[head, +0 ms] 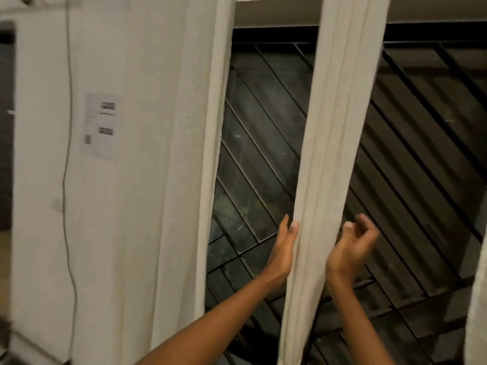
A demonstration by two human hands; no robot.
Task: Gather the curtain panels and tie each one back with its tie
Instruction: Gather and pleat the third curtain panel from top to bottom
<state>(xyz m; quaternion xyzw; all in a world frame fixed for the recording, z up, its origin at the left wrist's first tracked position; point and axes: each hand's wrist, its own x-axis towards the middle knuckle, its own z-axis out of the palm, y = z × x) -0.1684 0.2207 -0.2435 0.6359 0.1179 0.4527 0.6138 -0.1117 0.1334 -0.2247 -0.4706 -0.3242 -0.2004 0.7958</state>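
A cream curtain panel [334,143] hangs bunched into a narrow column in front of the window. My left hand [284,248] lies flat against its left edge, fingers straight and thumb on the cloth. My right hand [353,246] hovers at the panel's right side with its fingers loosely curled and nothing in them. A second cream panel [195,154] hangs wider to the left, over the wall and window edge. No tie shows in this view.
Behind the curtains is a dark window with a black diagonal metal grille [263,143]. A white wall [42,154] on the left carries a taped paper sheet [101,126] and a thin hanging cable [67,180]. Another cream cloth edge [478,299] shows at the far right.
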